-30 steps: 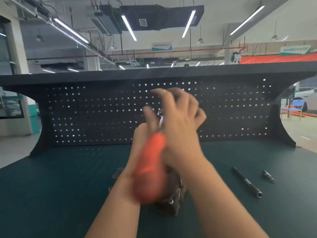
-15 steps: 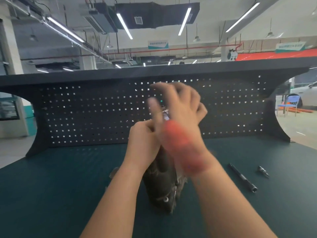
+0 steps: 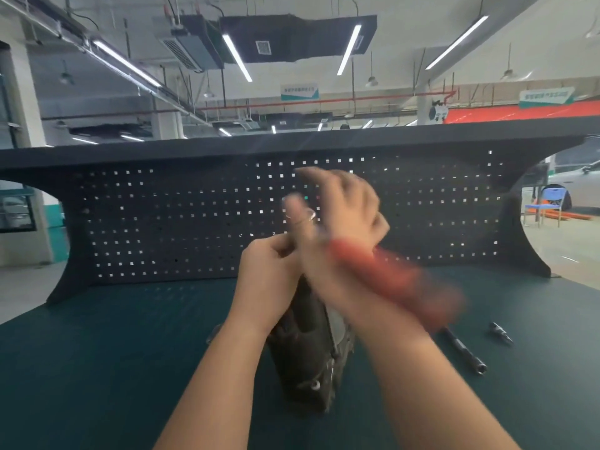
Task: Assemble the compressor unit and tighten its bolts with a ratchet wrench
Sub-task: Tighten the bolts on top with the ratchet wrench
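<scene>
The dark metal compressor unit (image 3: 308, 358) stands upright on the green mat (image 3: 97, 368) at the centre. My left hand (image 3: 269, 274) grips its top, fingers curled. Above the unit, my right hand (image 3: 341, 216) holds the ratchet wrench at its head end. The wrench's red handle (image 3: 399, 280) is motion-blurred and points right and towards me, over my right forearm. A bit of bright metal shows by my thumb. The wrench head and the bolt under it are hidden by my hands.
A long dark extension bar (image 3: 464, 352) and a small metal socket piece (image 3: 501, 332) lie on the mat to the right of the unit. A black pegboard back wall (image 3: 162, 222) closes the far side of the bench.
The red handle has swung from in front of my left wrist across to the right. My left hand has stayed on the unit's top.
</scene>
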Tool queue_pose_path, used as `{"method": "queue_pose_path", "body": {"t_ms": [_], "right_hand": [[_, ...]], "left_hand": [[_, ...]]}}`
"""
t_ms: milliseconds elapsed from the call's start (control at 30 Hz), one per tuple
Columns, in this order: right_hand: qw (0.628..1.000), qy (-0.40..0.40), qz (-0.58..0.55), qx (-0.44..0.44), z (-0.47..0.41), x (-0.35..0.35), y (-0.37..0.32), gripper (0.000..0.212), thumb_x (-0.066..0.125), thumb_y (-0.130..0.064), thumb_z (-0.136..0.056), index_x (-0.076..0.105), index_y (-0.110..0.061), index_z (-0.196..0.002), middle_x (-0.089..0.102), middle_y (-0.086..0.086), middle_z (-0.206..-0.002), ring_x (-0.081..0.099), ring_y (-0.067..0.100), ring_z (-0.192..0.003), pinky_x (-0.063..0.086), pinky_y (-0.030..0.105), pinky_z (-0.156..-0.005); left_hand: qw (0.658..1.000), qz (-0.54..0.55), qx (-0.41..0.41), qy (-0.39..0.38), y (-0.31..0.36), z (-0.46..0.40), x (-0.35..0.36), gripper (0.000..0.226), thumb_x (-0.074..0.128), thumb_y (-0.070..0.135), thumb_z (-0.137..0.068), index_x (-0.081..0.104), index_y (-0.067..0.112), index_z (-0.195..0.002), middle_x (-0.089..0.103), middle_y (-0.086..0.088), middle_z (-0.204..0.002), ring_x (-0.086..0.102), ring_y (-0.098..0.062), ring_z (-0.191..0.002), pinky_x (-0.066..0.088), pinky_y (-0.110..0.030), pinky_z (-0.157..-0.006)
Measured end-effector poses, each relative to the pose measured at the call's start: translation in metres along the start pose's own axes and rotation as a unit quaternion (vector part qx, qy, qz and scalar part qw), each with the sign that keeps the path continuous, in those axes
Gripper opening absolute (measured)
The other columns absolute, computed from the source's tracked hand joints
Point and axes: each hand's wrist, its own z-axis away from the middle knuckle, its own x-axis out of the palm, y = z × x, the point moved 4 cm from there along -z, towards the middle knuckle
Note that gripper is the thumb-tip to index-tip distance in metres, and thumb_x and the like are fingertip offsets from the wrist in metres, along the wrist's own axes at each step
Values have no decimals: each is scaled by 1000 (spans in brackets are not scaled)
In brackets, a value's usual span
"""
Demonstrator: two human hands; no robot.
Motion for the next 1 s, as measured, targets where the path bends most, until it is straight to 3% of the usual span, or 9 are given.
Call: {"method": "queue_pose_path", "body": {"t_ms": [133,267,367,500,600,767,833,900,1000], "right_hand": [[946,14,-196,258,-12,-21,48,40,41,-58,-87,45,-39,-122,47,-1,-129,39,25,-124,25,49,-111],[998,52,4,29,4,-6,-3,48,39,-54,-87,39,-36,-131,40,-3,-131,24,16,-129,14,40,-106],[991,17,108,-81,20,18,-26,53,35,-63,-87,36,-41,-134,34,-2,-142,9,20,-140,11,46,-104],[990,37,-80,111,-4,-7,15,43,37,-61,-84,41,-46,-124,33,-5,-139,16,18,-138,11,41,-112],[920,16,-213,329,-11,-19,57,27,48,-55,-88,45,-43,-111,36,2,-129,31,29,-132,26,50,-111],[990,128,-39,44,2,-10,-3,40,48,-42,-83,48,-35,-122,47,-3,-127,26,17,-130,17,35,-104],[989,84,87,-81,16,9,-23,39,42,-49,-89,43,-37,-126,42,-3,-135,16,22,-138,13,40,-101],[991,42,95,-80,16,13,-22,41,36,-55,-89,42,-40,-127,39,-5,-139,11,20,-141,9,41,-104],[993,48,-60,91,-2,-5,13,45,37,-59,-82,46,-42,-122,42,-7,-135,22,15,-136,16,40,-110]], "left_hand": [[999,26,27,-24,4,2,5,9,70,33,-87,79,30,-88,75,17,-77,69,2,-79,50,-15,-65],[997,64,-27,-29,0,-2,11,46,52,66,-77,65,26,-59,61,5,-59,55,-19,-59,41,-26,-56],[999,16,-42,-25,-7,-8,9,49,41,66,-83,62,23,-78,56,-11,-79,48,-19,-74,38,-33,-64],[999,36,-18,-17,-7,-3,2,33,62,48,-82,77,19,-85,75,0,-74,64,-7,-68,49,-27,-62],[999,2,27,-21,0,2,5,12,71,40,-84,78,30,-86,75,19,-78,69,5,-79,53,-22,-72],[1000,2,1,-7,-4,-4,10,43,54,60,-79,73,22,-71,70,11,-62,56,7,-57,43,-14,-52],[996,-84,-36,9,-16,-14,6,49,44,50,-97,70,9,-94,73,-9,-84,56,-7,-70,49,-26,-65],[995,-87,-45,6,-21,-16,2,51,40,46,-101,69,5,-103,72,-17,-93,55,-16,-76,51,-33,-71],[1000,17,-9,-22,-8,-4,-1,29,60,49,-86,78,27,-81,73,9,-69,60,0,-61,47,-18,-55]]}}
